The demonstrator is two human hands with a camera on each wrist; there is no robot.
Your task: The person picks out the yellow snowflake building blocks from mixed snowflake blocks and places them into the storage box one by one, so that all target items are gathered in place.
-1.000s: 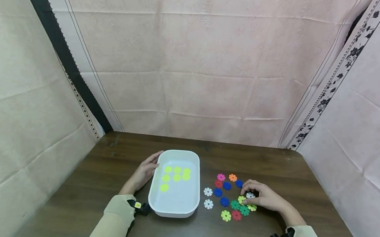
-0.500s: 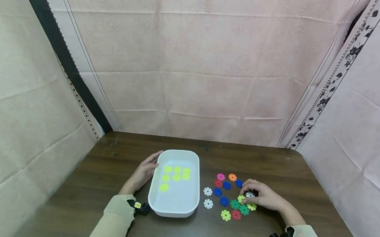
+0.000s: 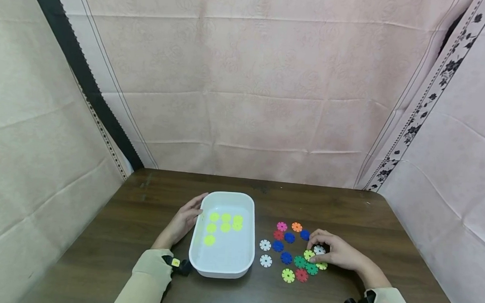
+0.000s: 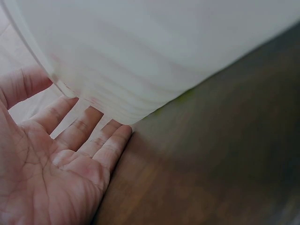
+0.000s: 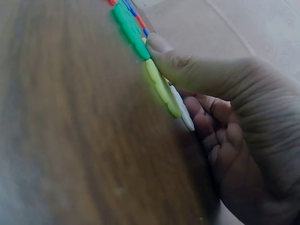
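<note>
On the brown table (image 3: 219, 299), R hand (image 3: 337, 253) is down among loose colored pcs. I see its fingers bent in, thumb & forefinger almost together, pinching a yellow-green flower disc (image 3: 307, 253). Just beside that: a white disc (image 3: 319, 249) near the palm, plus a green disc (image 3: 300, 262) on the wearer's side. L hand (image 3: 184, 222) is at the left edge of the white tray (image 3: 225, 263); per L wrist cam, fingers approx. straight & relaxed, touching the outer wall, thumb at the rim. Tray holds seven yellow pcs (image 3: 226, 217), mostly toward its far end.
</note>
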